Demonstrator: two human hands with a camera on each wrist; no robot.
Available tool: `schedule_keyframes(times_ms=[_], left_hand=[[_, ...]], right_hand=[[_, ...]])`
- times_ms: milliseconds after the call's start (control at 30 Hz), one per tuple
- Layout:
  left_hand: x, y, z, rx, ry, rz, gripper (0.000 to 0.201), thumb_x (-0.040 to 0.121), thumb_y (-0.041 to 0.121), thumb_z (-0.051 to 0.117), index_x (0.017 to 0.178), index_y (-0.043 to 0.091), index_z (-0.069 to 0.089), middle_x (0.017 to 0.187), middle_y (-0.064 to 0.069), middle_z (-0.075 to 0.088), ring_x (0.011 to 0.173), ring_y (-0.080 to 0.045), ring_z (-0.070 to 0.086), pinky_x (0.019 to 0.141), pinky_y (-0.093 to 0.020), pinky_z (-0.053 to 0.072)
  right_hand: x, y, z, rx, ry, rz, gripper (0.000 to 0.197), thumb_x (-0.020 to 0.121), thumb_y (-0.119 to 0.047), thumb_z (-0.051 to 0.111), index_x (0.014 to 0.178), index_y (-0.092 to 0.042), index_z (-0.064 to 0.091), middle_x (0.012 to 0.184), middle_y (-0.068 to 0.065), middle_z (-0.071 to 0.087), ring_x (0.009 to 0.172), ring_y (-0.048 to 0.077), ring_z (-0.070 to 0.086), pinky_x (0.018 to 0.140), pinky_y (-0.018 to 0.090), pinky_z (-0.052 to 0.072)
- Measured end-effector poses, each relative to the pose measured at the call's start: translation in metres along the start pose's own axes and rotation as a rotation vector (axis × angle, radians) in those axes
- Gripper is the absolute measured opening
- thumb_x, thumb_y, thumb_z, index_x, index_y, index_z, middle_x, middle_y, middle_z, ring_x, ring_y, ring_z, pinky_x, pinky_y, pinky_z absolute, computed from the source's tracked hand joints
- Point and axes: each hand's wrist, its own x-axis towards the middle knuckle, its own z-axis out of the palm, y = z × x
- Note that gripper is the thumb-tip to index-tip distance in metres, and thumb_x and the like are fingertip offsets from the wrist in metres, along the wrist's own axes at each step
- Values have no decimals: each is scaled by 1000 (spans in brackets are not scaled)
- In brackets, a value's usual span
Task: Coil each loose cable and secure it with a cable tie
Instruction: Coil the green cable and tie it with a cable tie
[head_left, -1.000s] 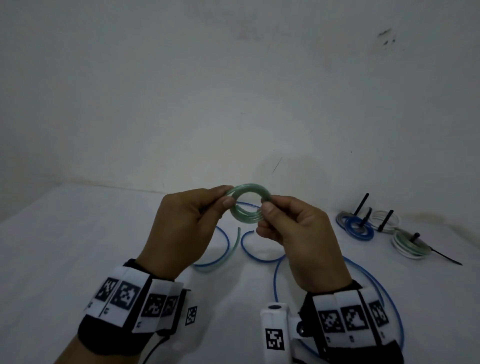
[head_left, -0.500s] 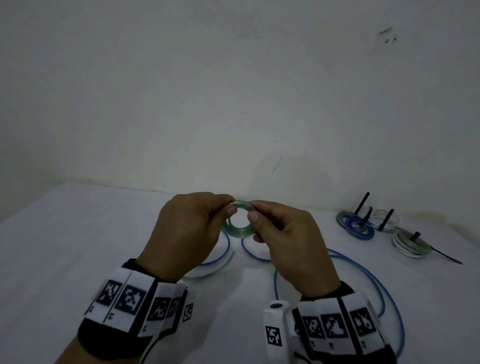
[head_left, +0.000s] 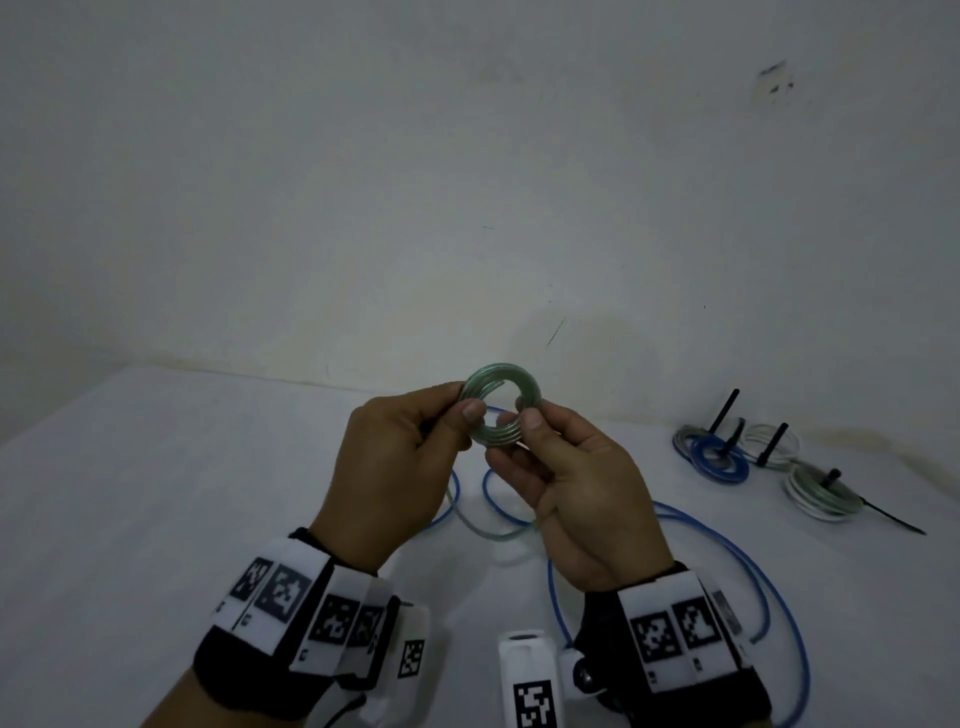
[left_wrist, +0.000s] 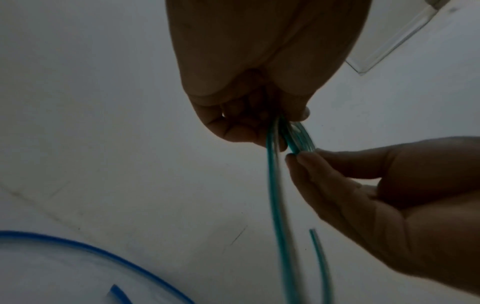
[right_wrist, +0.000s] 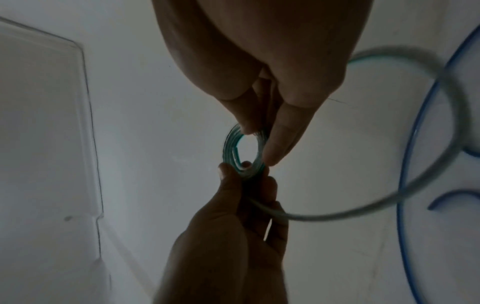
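Pinching the green cable coil (head_left: 501, 410) from both sides above the table (head_left: 156, 519): left hand (head_left: 395, 467) with thumb and fingers clamped on the coil's left edge, right hand (head_left: 582, 493) with thumb and fingertips clamped on its right edge. Trailing from the pinch, below the fingers, the green cable's loose tail (left_wrist: 278, 226), hanging toward the table beside a loose blue cable (head_left: 727, 545). Lying well to the right of the fingers, tied coils (head_left: 753, 457) with black cable ties (head_left: 724, 410).
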Motion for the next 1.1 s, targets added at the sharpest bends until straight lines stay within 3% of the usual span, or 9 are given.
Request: schedule_keyframes(times_ms=[67, 200, 267, 367, 433, 633, 733, 900, 1100], left_hand=[[1, -4, -3, 58, 20, -17, 15, 93, 30, 60, 90, 31, 75, 64, 6, 69, 64, -13, 66, 63, -29, 50], [1, -13, -11, 378, -75, 129, 25, 91, 42, 52, 94, 30, 74, 66, 9, 68, 58, -8, 59, 55, -30, 49], [1, -12, -9, 445, -125, 200, 24, 90, 42, 52, 99, 32, 72, 67, 9, 66, 58, -8, 55, 53, -28, 46], [2, -14, -8, 291, -71, 174, 30, 90, 45, 55, 109, 30, 72, 76, 12, 72, 66, -2, 64, 62, -28, 54], [2, -16, -8, 123, -23, 90, 29, 90, 42, 60, 113, 28, 71, 79, 14, 73, 70, 1, 68, 69, -26, 57], [3, -1, -4, -276, -40, -195, 19, 92, 22, 61, 100, 34, 72, 85, 7, 76, 77, -14, 71, 72, -38, 60], [4, -5, -9, -168, -48, -186, 16, 93, 22, 60, 97, 27, 75, 81, 7, 75, 76, -11, 69, 72, -36, 59], [3, -9, -12, 177, -95, 53, 19, 91, 35, 58, 95, 30, 75, 69, 7, 71, 62, -12, 64, 60, -35, 51], [3, -3, -16, -99, -222, -50, 21, 91, 15, 63, 93, 33, 74, 78, 10, 74, 78, -10, 70, 77, -29, 55]], right_hand=[[0, 0, -3, -169, -30, -18, 18, 94, -9, 60, 110, -9, 68, 102, 13, 75, 97, 28, 72, 76, 32, 60], [-3, -5, -11, -826, -21, -349, 27, 90, -20, 68, 116, -30, 70, 100, -11, 74, 88, 4, 69, 81, 23, 56], [-4, -6, -12, -967, -35, -439, 21, 90, -23, 68, 110, -30, 74, 94, -14, 75, 81, 3, 68, 81, 26, 56], [-3, -8, -13, -798, -10, -402, 17, 91, -19, 68, 105, -25, 75, 85, -7, 76, 75, 11, 71, 75, 33, 60], [-3, -10, -10, -528, -1, -284, 17, 91, -12, 67, 105, -17, 75, 88, 1, 77, 78, 15, 72, 70, 29, 59], [-3, -6, 0, -72, -33, -23, 14, 91, -6, 61, 101, -6, 70, 95, 11, 75, 85, 20, 72, 74, 30, 59], [-2, -2, -3, -208, -60, -18, 14, 92, -7, 61, 104, -8, 70, 94, 9, 76, 88, 21, 72, 73, 30, 59], [-4, -4, -9, -704, -83, -274, 19, 91, -17, 68, 107, -23, 75, 89, -6, 76, 79, 11, 71, 70, 26, 59], [-4, -15, -16, -606, -167, -173, 18, 89, -7, 67, 95, -21, 77, 84, 10, 74, 70, 13, 66, 65, 24, 56]])
